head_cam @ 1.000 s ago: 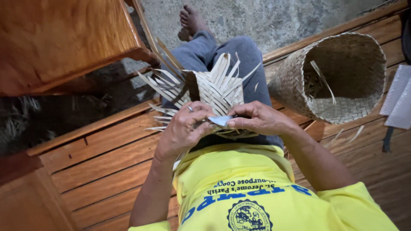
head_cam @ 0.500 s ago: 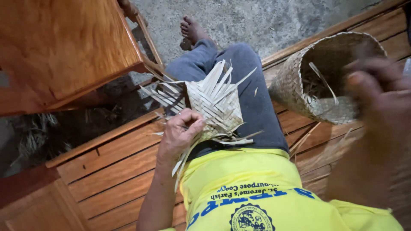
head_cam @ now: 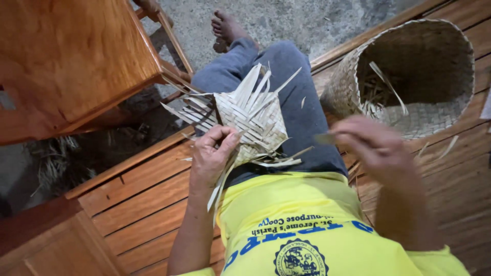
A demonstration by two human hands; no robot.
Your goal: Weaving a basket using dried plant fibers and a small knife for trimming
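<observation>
A half-woven mat of pale palm strips (head_cam: 251, 121) lies on my lap, over grey trousers, with loose strip ends fanning out at its top and left. My left hand (head_cam: 212, 156) grips its lower left edge, thumb and fingers pinched on the weave and on several strips that hang down. My right hand (head_cam: 376, 148) is blurred with motion and hovers to the right of the mat, apart from it. Its fingers are closed on a small flat grey blade-like piece (head_cam: 323, 138) that points toward the mat.
A large woven basket (head_cam: 409, 76) lies on its side at the right on the wooden plank bench (head_cam: 138, 199), with strip scraps inside. A wooden chair (head_cam: 76, 56) stands at the upper left. My bare foot (head_cam: 225, 28) rests on the concrete floor.
My right hand left the mat, swung up and out to the right near the camera, then came down beside the mat. My left hand has kept its hold on the weave.
</observation>
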